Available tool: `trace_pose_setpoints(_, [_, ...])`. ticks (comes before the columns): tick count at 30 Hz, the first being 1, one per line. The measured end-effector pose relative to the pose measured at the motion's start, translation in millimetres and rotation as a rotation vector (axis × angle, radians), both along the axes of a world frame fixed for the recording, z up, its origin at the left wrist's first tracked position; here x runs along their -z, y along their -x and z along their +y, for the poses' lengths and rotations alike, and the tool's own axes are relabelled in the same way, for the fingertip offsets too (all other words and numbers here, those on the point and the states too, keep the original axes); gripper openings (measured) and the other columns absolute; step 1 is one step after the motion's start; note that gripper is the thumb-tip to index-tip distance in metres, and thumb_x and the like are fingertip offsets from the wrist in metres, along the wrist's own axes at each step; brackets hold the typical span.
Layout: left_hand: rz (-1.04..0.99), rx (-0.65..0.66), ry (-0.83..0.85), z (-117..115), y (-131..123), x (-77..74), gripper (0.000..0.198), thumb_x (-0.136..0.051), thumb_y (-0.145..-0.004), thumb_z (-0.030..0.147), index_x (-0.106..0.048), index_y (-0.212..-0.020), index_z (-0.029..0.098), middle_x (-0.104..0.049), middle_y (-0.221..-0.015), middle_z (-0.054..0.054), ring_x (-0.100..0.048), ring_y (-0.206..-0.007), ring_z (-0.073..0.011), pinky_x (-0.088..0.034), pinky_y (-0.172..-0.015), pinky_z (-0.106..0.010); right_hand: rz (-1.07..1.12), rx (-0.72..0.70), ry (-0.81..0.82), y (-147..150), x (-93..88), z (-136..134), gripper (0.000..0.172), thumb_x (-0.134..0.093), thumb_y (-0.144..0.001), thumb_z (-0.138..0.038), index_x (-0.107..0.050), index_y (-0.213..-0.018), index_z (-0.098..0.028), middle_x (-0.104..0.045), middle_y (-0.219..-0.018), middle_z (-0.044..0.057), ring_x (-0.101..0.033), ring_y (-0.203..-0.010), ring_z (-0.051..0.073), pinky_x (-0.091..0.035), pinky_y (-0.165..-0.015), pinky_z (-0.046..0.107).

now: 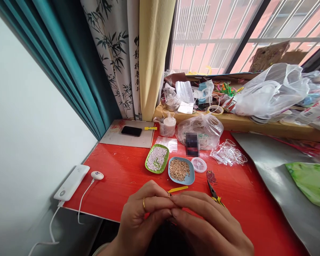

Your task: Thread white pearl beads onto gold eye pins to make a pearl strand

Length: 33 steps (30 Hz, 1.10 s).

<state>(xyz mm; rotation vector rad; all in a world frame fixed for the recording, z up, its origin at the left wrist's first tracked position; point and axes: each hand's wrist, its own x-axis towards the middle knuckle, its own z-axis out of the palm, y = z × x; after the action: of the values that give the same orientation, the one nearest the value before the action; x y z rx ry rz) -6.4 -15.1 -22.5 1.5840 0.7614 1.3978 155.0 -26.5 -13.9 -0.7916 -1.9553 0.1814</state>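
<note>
My left hand (pixel 140 220) and my right hand (pixel 208 225) meet low at the front of the red table (pixel 117 177), fingertips pinched together on something too small to name. A ring sits on a left finger. Just beyond the fingers lie a yellow stick (pixel 178 189) and yellow-handled pliers (pixel 214 195). Further back stand a green dish of pale beads (pixel 157 158), a blue dish of gold beads (pixel 181 170) and a small clear thread spool (pixel 198 165).
A black phone (pixel 131 131) lies on a grey board at the back left. A white power bank (pixel 72 182) with a cable sits at the left edge. Plastic bags (pixel 200 131) and clutter fill the window ledge (pixel 245 122). A silver sheet (pixel 280 177) covers the right.
</note>
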Motion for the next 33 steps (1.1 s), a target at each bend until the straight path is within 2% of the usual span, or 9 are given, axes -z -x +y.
trace_pose_setpoints(4, [0.032, 0.071, 0.015, -1, 2, -0.1, 0.022, -0.055, -0.086, 0.016, -0.070, -0.097, 0.027, -0.062, -0.075, -0.002, -0.056, -0.060, -0.0123, -0.049, -0.053, -0.022, -0.140, 0.031, 0.043, -10, -0.9, -6, 0.025, -0.056, -0.084, -0.014, -0.062, -0.109, -0.017, -0.072, -0.102, 0.007, -0.067, -0.094, 0.022, -0.060, -0.071, 0.031])
trace_pose_setpoints(7, [-0.003, 0.121, 0.106, -2, 1, 0.4, 0.023, -0.053, -0.086, 0.013, -0.070, -0.095, 0.027, -0.061, -0.073, -0.001, -0.054, -0.053, -0.0097, -0.047, -0.047, -0.019, -0.024, 0.010, 0.056, -9, -2.1, -4, 0.025, -0.059, -0.080, -0.008, -0.062, -0.103, -0.017, -0.073, -0.096, 0.006, -0.069, -0.087, 0.018, -0.060, -0.068, 0.027])
trace_pose_setpoints(11, [-0.005, 0.116, 0.146, -3, -2, -0.3, 0.021, -0.056, -0.085, 0.012, -0.071, -0.089, 0.026, -0.058, -0.066, 0.001, -0.054, -0.052, -0.0085, -0.048, -0.049, -0.018, 0.067, 0.013, 0.028, -3, -1.7, 0, 0.019, -0.059, -0.080, -0.006, -0.063, -0.096, -0.015, -0.073, -0.090, 0.005, -0.068, -0.082, 0.015, -0.059, -0.067, 0.023])
trace_pose_setpoints(18, [0.089, 0.105, -0.019, 0, -2, 0.3, 0.031, -0.051, -0.087, 0.009, -0.065, -0.107, 0.028, -0.063, -0.071, 0.000, -0.055, -0.062, -0.0117, -0.048, -0.056, -0.021, -0.018, 0.044, 0.070, -4, -2.9, -2, 0.017, -0.054, -0.082, -0.008, -0.063, -0.090, -0.018, -0.065, -0.086, 0.004, -0.065, -0.074, 0.012, -0.056, -0.063, 0.022])
trace_pose_setpoints(22, [0.138, 0.096, -0.016, 2, -1, 5.6, 0.030, -0.049, -0.087, 0.008, -0.066, -0.104, 0.026, -0.060, -0.069, 0.001, -0.053, -0.059, -0.0104, -0.046, -0.054, -0.020, -0.095, 0.097, 0.066, -8, -0.6, -3, 0.020, -0.049, -0.084, -0.007, -0.062, -0.094, -0.018, -0.068, -0.091, 0.004, -0.066, -0.080, 0.013, -0.055, -0.066, 0.022])
trace_pose_setpoints(24, [0.150, 0.101, 0.056, 1, 0, 6.4, 0.027, -0.050, -0.088, 0.010, -0.067, -0.100, 0.027, -0.056, -0.066, 0.002, -0.052, -0.055, -0.0088, -0.044, -0.051, -0.018, -0.089, 0.106, 0.042, -8, 1.5, -3, 0.020, -0.050, -0.085, -0.007, -0.062, -0.098, -0.016, -0.070, -0.092, 0.004, -0.067, -0.083, 0.013, -0.054, -0.069, 0.022])
trace_pose_setpoints(27, [0.126, 0.132, 0.258, -2, -2, 3.1, 0.021, -0.052, -0.088, 0.017, -0.070, -0.093, 0.027, -0.054, -0.063, 0.004, -0.051, -0.052, -0.0069, -0.042, -0.050, -0.017, -0.049, 0.116, 0.011, -8, 3.4, -4, 0.017, -0.053, -0.085, -0.008, -0.064, -0.097, -0.014, -0.071, -0.091, 0.005, -0.067, -0.084, 0.013, -0.054, -0.074, 0.023])
trace_pose_setpoints(30, [0.023, 0.131, 0.497, -6, -6, -3.9, 0.013, -0.060, -0.084, 0.028, -0.072, -0.086, 0.024, -0.060, -0.067, 0.002, -0.050, -0.053, -0.0065, -0.041, -0.051, -0.016, -0.045, 0.107, 0.000, -8, 2.2, -5, 0.018, -0.055, -0.083, -0.006, -0.064, -0.097, -0.013, -0.071, -0.092, 0.006, -0.066, -0.086, 0.014, -0.055, -0.077, 0.024])
trace_pose_setpoints(33, [-0.101, 0.107, 0.692, -8, -10, -11.3, 0.014, -0.067, -0.077, 0.034, -0.070, -0.081, 0.021, -0.065, -0.068, 0.001, -0.050, -0.053, -0.0057, -0.041, -0.050, -0.013, -0.066, 0.100, -0.014, -11, -1.8, -7, 0.019, -0.056, -0.081, -0.003, -0.064, -0.096, -0.012, -0.072, -0.090, 0.007, -0.066, -0.088, 0.015, -0.056, -0.079, 0.026])
